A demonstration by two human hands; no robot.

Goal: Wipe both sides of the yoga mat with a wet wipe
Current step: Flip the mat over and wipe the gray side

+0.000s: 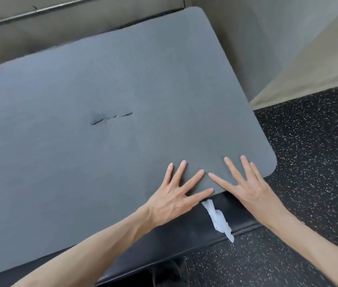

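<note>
A grey yoga mat (122,104) lies flat across a black padded bench, with a few small tears near its middle. My left hand (179,190) presses flat on the mat's near edge, fingers spread and straight. Just to its right, my right hand (247,183) also lies flat with spread fingers near the mat's rounded near-right corner. A crumpled white wet wipe (219,219) lies on the bench between my wrists, its top end reaching the mat's edge. Neither hand holds it.
The black bench (184,230) sticks out below the mat's near edge. Dark speckled rubber floor (309,152) spreads to the right and front. Beige walls (267,38) and a metal rail (39,11) stand close behind the mat.
</note>
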